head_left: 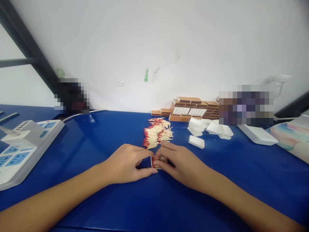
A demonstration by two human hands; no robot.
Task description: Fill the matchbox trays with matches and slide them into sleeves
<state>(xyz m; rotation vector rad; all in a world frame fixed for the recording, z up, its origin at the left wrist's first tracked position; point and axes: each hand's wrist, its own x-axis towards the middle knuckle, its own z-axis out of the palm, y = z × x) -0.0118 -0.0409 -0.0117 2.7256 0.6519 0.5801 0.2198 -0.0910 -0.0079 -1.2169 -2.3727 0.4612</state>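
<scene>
A small white matchbox tray [153, 162] with red-headed matches inside rests on the blue table, partly covered by my fingers. My left hand [127, 163] steadies it, thumb and fingers on either side of its left end. Over the tray, the fingertips of my right hand [177, 162] are drawn together at the matches [157, 163]; how many they pinch is hidden. Just beyond my hands lies a loose heap of matches [156, 135], most of the red heads pointing left. A single white tray [196, 141] sits to the right of that heap.
Brown matchboxes [210, 111] are stacked against the white wall, with a pile of white trays [213, 126] before them. A large white power strip [31, 145] occupies the left side. At right lie a white block [258, 134] and a colourful patterned object [293, 135].
</scene>
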